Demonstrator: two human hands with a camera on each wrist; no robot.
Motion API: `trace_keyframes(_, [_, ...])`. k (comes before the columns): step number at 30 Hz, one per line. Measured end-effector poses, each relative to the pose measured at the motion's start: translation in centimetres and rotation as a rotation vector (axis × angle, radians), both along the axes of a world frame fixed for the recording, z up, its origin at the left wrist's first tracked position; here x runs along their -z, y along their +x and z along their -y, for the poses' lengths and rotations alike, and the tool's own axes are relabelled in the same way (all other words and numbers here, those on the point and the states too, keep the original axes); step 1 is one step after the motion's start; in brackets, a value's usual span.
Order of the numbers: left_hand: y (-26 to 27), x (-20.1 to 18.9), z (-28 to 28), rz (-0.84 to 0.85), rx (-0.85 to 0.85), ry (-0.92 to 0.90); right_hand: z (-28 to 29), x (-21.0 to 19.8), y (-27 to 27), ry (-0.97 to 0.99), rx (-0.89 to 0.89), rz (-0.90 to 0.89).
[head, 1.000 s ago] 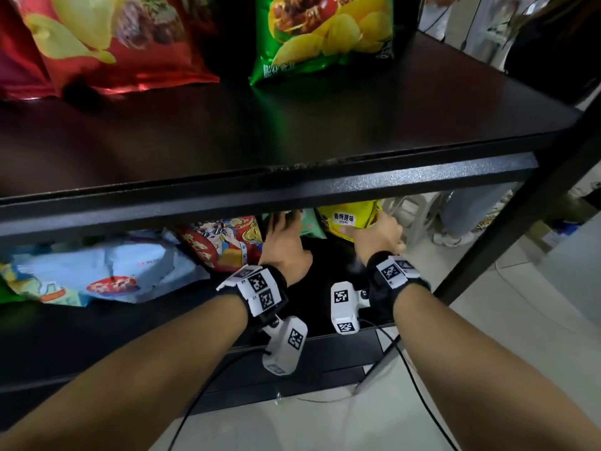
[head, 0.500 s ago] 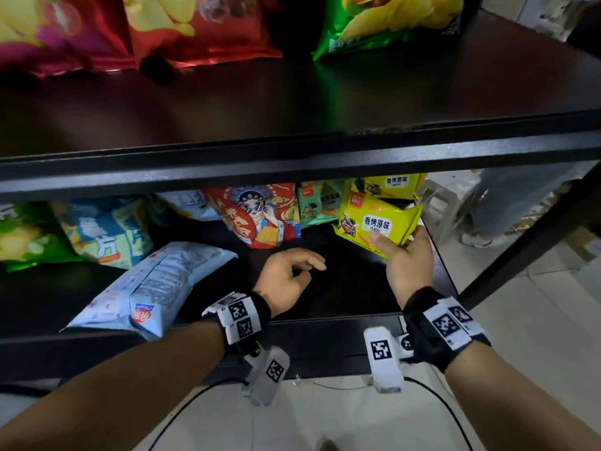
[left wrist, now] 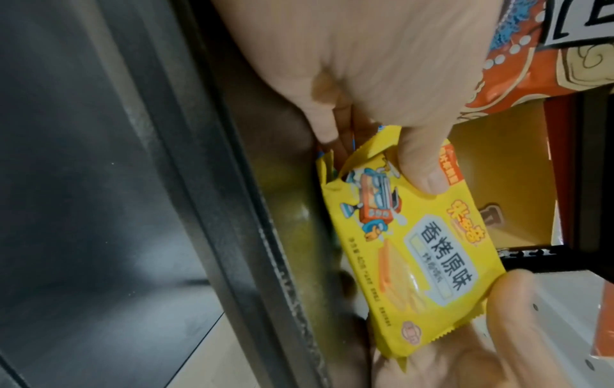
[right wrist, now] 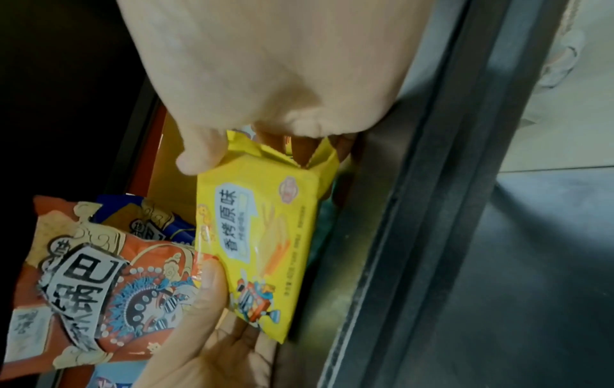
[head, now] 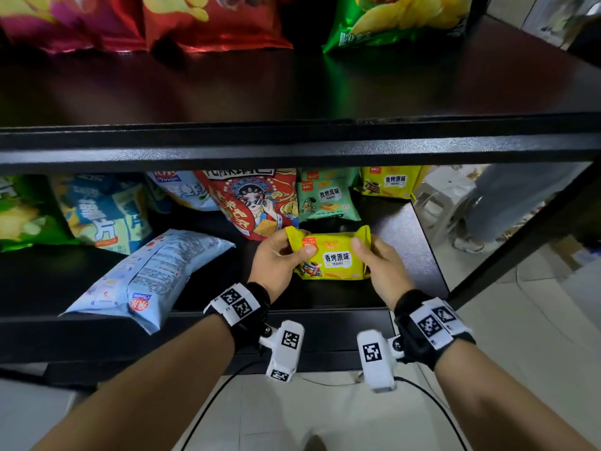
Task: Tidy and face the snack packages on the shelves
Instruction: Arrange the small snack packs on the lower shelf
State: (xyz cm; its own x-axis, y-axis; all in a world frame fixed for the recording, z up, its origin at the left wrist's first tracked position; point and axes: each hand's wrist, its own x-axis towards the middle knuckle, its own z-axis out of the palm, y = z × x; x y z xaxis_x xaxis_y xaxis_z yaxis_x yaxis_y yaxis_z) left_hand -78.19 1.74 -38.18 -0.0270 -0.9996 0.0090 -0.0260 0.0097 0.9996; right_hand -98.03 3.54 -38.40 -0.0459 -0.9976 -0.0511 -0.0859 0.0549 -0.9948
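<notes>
Yellow foil marks the job in hand: a small yellow cracker pack (head: 328, 253) is held face-up between both hands just above the front of the lower shelf (head: 325, 323). The left hand (head: 276, 258) pinches its left end, thumb on the printed front; the right hand (head: 377, 258) pinches the right end the same way.

Judging by the row behind the pack, the tidying is partway. A red opera-face bag (head: 257, 203), a green cracker pack (head: 325, 200) and a second yellow pack (head: 388, 182) stand upright facing out. Left of the held pack, a pale blue bag (head: 146, 281) lies flat, back side up, overhanging the shelf edge; it probably needs righting. The held pack has yet to be set in line.

From the head camera alone come the whole row and the chip bags on the upper shelf (head: 292, 148). The left wrist view adds the left thumb (left wrist: 422, 168) pressed beside the cartoon print, fingers tucked behind the crimped seal. The right wrist view shows the folded gusset at the right end.
</notes>
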Motion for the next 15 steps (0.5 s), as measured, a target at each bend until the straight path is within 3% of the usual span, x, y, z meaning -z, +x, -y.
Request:
trace_keyframes(10, [0.9,0.1,-0.6,0.021,-0.029,0.019,0.2,1.0,1.4,-0.098,0.244,-0.172])
trace_keyframes(15, [1.2,1.3,-1.4,0.230,-0.038,-0.032,0.2,1.3,2.0,-0.091,0.268,-0.228])
